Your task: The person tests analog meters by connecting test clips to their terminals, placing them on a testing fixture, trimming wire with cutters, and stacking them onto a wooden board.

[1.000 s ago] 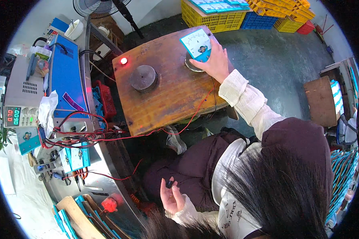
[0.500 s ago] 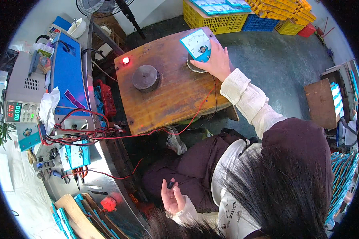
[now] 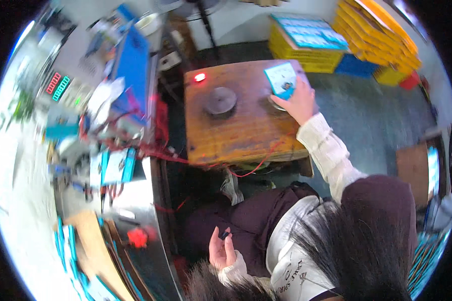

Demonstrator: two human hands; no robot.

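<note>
Head view: your right hand (image 3: 302,102) has the white-and-teal panel meter (image 3: 282,79) pinched by its near end, thumb on the left side, fingers on the right. Meter sits over the right-hand round disc (image 3: 276,103) on the wooden table (image 3: 251,133); can't tell if they touch. From that hand it lies ahead and slightly left, long axis roughly away from you, dial face showing. Right hand is clearly nearer; your left hand (image 3: 220,253), by your lap, grips a small black piece (image 3: 225,234), well apart from the meter.
</note>
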